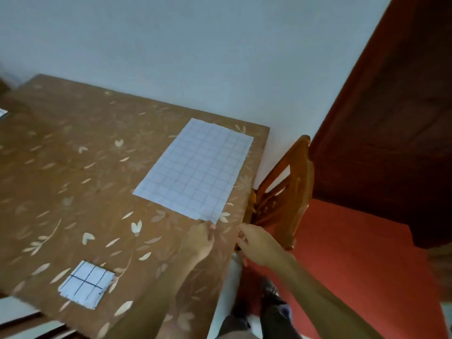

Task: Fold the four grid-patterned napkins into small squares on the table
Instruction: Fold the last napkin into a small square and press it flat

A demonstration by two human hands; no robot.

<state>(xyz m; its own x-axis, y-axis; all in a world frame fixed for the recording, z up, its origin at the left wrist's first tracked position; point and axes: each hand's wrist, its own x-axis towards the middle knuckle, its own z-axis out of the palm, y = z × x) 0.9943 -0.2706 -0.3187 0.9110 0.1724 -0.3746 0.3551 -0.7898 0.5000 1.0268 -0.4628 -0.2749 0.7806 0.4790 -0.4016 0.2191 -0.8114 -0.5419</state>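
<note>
Both of my hands are at the near right corner of the table (73, 155); my left hand (199, 241) has its fingertips pinched together on the near corner of the unfolded napkin (195, 167), while my right hand (256, 243) hangs loosely open just off the table's right edge, holding nothing. I judge this the start of another napkin's first fold, since the folded napkin (85, 283) already lies near the front edge; next I should bring my right hand onto the adjacent corner and carry the near edge over to the far one. Open cloth spreads to the left, but the chair (288, 192) crowds the right edge.
</note>
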